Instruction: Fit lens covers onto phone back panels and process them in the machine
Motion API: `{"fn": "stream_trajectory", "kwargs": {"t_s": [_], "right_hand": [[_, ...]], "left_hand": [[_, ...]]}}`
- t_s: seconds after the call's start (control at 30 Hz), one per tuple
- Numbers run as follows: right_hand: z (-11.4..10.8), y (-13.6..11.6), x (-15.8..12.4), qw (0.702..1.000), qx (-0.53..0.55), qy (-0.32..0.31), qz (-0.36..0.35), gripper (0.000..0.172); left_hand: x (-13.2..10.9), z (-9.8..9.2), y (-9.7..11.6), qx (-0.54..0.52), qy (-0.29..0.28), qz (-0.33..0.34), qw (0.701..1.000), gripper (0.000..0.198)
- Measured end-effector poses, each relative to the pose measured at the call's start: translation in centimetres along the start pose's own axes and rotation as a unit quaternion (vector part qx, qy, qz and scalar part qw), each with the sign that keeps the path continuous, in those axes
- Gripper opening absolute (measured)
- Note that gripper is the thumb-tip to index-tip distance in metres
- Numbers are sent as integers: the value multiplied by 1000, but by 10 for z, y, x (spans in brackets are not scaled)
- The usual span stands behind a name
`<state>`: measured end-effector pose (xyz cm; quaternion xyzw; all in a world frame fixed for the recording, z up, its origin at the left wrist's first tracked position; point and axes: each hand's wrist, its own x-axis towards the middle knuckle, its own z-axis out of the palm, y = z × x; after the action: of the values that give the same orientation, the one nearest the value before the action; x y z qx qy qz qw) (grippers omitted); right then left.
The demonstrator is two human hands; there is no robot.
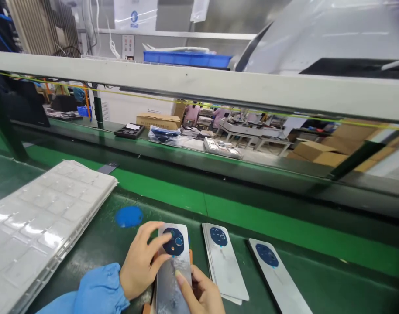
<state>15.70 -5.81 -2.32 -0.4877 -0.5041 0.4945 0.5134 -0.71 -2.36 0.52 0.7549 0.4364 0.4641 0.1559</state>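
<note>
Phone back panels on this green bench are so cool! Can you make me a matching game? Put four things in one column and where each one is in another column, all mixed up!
Things:
1. Clear plastic tray
2. Stack of phone back panels
3. Blue crate
4. Cardboard box

Places:
A. Up on the high shelf
B. Just right of the phone back panel in the left hand and right hand
C. Past the far green rail
D. At the left side of the green bench

Right pairs: 1-D, 2-B, 3-A, 4-C
</note>
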Motion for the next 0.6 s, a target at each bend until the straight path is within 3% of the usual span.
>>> {"fn": "stream_trajectory", "kwargs": {"t_s": [0.07, 0.17, 0.43, 0.6], "right_hand": [[-2, 2, 1, 999, -30, 0, -29, 46], [-7, 5, 2, 992, -98, 3, -75, 46], [-9, 1, 3, 983, -145, 9, -113, 45], [-8, -3, 4, 985, -134, 15, -112, 48]], "left_hand": [[3, -2, 2, 73, -15, 107, 991, 26], [9, -4, 6, 102, -28, 166, 980, 22], [8, 7, 9, 140, -2, 202, 969, 31], [5, 8, 6, 82, 0, 130, 988, 17]]}}
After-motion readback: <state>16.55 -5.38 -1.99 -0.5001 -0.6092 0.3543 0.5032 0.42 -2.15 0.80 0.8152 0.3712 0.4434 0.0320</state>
